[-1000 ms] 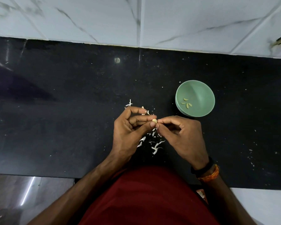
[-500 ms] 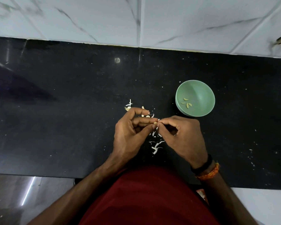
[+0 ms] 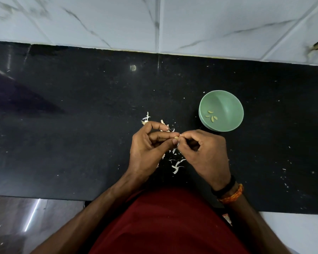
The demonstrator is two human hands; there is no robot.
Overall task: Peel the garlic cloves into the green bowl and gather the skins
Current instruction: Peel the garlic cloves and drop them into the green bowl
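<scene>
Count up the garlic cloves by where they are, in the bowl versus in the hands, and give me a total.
Cloves in the green bowl: 4
Clove pinched between left hand and right hand: 1
Total: 5

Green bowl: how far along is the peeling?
Done: a few peeled cloves lie in the green bowl. In hand: the left hand pinches one clove while the right hand picks at it. Left: the skins lie scattered on the counter, not gathered.
</scene>
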